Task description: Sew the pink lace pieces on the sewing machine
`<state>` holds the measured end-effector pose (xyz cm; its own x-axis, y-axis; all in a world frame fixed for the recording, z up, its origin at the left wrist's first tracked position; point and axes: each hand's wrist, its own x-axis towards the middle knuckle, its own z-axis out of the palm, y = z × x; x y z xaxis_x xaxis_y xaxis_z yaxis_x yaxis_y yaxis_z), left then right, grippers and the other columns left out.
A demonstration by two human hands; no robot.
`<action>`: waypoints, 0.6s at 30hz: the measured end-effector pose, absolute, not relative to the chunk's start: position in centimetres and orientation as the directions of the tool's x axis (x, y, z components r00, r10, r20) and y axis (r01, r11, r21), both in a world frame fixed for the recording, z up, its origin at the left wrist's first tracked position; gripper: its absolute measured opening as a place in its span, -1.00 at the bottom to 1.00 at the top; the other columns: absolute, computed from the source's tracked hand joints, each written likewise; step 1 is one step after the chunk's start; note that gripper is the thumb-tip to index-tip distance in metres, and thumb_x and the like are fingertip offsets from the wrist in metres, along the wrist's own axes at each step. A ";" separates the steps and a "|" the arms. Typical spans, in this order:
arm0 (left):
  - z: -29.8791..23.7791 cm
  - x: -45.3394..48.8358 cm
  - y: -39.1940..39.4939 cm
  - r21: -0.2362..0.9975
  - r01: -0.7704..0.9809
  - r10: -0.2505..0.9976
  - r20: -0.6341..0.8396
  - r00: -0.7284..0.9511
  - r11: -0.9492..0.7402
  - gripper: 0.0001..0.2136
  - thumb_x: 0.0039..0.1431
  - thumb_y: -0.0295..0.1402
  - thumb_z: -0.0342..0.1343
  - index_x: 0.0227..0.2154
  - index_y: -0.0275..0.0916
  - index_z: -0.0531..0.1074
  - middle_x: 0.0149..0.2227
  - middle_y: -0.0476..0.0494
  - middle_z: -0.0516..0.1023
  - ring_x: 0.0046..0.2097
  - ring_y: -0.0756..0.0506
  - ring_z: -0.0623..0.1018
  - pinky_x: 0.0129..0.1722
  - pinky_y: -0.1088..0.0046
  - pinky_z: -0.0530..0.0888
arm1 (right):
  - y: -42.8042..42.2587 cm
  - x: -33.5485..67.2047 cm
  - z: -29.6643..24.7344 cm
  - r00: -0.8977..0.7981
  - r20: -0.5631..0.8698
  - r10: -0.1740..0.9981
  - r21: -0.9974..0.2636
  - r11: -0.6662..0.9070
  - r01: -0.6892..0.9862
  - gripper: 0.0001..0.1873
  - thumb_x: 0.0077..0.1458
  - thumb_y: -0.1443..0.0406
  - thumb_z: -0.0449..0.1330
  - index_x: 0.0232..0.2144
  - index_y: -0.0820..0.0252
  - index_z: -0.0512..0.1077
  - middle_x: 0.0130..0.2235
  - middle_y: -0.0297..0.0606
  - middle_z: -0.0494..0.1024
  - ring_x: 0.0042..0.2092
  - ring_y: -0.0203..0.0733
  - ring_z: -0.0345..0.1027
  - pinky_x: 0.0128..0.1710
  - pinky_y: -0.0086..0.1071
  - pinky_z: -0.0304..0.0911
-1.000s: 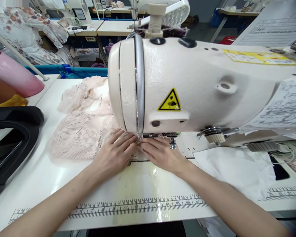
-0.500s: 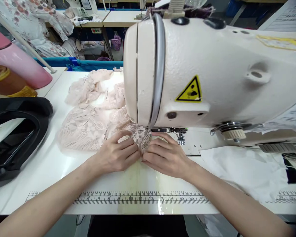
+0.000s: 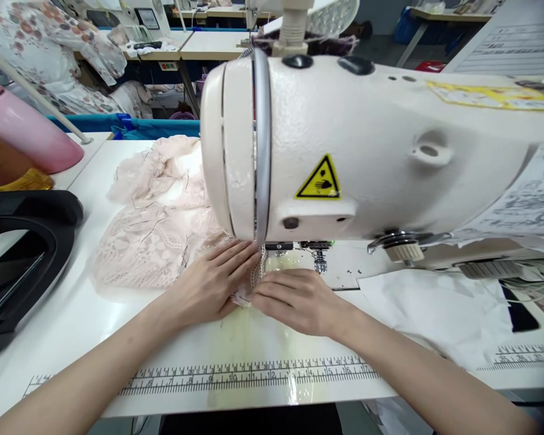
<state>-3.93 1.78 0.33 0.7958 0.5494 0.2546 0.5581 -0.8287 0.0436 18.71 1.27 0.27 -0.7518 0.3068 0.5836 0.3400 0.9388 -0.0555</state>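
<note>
A pale pink lace fabric point(image 3: 154, 229) lies bunched on the white table, left of the cream sewing machine head point(image 3: 353, 145). My left hand point(image 3: 213, 281) rests on the lace edge in front of the needle, fingers stretched and pressing it flat. My right hand point(image 3: 294, 299) sits just right of it, fingers curled and pinching the same lace edge. The presser foot point(image 3: 318, 261) shows just beyond my right hand. The needle itself is hidden behind the machine head.
A printed ruler strip point(image 3: 245, 374) runs along the table's front edge. A black curved object point(image 3: 22, 254) sits at the left, a pink bottle point(image 3: 31, 139) behind it. White paper or cloth point(image 3: 435, 314) lies at the right. Other sewing tables stand behind.
Both hands pulled the lace edge back toward me from under the machine, then shifted it slightly. The right hand now pinches lower, nearer to me. The camera view swayed.
</note>
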 end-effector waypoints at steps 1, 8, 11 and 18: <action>0.4 -4.0 1.8 0.043 0.565 0.556 0.249 0.793 -0.824 -0.46 0.23 -0.29 -0.04 0.24 -0.45 0.24 0.21 -0.38 0.39 0.24 -0.30 0.39 0.25 0.07 0.32 | 1.3 18.6 0.2 -0.751 0.588 0.302 -0.052 0.940 0.337 -0.88 0.21 0.47 0.16 -0.36 0.23 0.45 -0.38 -0.41 0.60 -0.28 -0.37 0.46 -0.37 -0.48 0.38; 1.0 -4.2 2.1 0.041 0.572 0.562 0.252 0.788 -0.819 -0.49 0.17 -0.35 -0.01 0.19 -0.41 0.33 0.16 -0.36 0.46 0.18 -0.30 0.46 0.19 0.05 0.38 | 1.1 18.2 -0.4 -0.722 0.631 0.284 -0.044 0.942 0.332 -0.88 0.20 0.45 0.18 -0.39 0.23 0.46 -0.40 -0.41 0.60 -0.32 -0.37 0.45 -0.35 -0.48 0.43; 0.9 -4.1 2.1 0.052 0.584 0.573 0.280 0.771 -0.810 -0.52 0.21 -0.33 -0.03 0.17 -0.38 0.35 0.12 -0.33 0.51 0.15 -0.29 0.49 0.17 0.05 0.40 | 1.1 18.1 -0.5 -0.719 0.637 0.279 -0.036 0.942 0.334 -0.88 0.19 0.45 0.19 -0.40 0.24 0.46 -0.42 -0.41 0.58 -0.32 -0.36 0.46 -0.34 -0.47 0.43; 0.9 -3.6 1.9 0.041 0.599 0.582 0.296 0.757 -0.800 -0.51 0.24 -0.30 -0.03 0.19 -0.39 0.34 0.11 -0.35 0.51 0.13 -0.32 0.50 0.15 0.03 0.41 | 1.3 18.4 -0.3 -0.717 0.627 0.305 -0.034 0.930 0.366 -0.84 0.21 0.46 0.16 -0.39 0.21 0.47 -0.45 -0.42 0.57 -0.35 -0.37 0.44 -0.31 -0.48 0.43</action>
